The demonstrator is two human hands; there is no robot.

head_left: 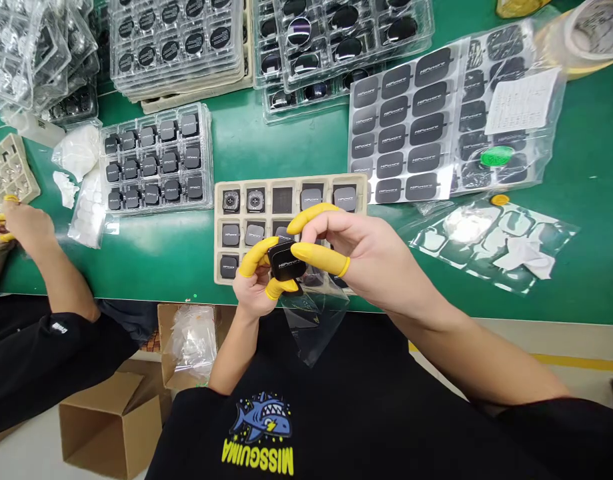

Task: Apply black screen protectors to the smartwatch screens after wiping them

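Note:
My left hand (253,283) grips a black square smartwatch body (286,265) between yellow-cotted fingers and thumb. White "HiFuture" lettering shows on its face. My right hand (346,250), also in yellow finger cots, has its thumb at the watch's upper right edge and its index finger curled just behind. Below the hands hangs a clear plastic film (313,327); what holds it is hidden. Under and behind my hands lies a beige compartment tray (220,230) with several square watch bodies, most with a dark labelled face. Two in its back row show a round, sensor-like back.
Label sheets (401,127) lie at the right, partly under a plastic bag. Nearer are peeled clear film (523,233) and a tape roll (586,40). Clear trays (156,160) stand left and behind. A co-worker's hands (26,227) work at far left. Cardboard boxes (111,420) are below.

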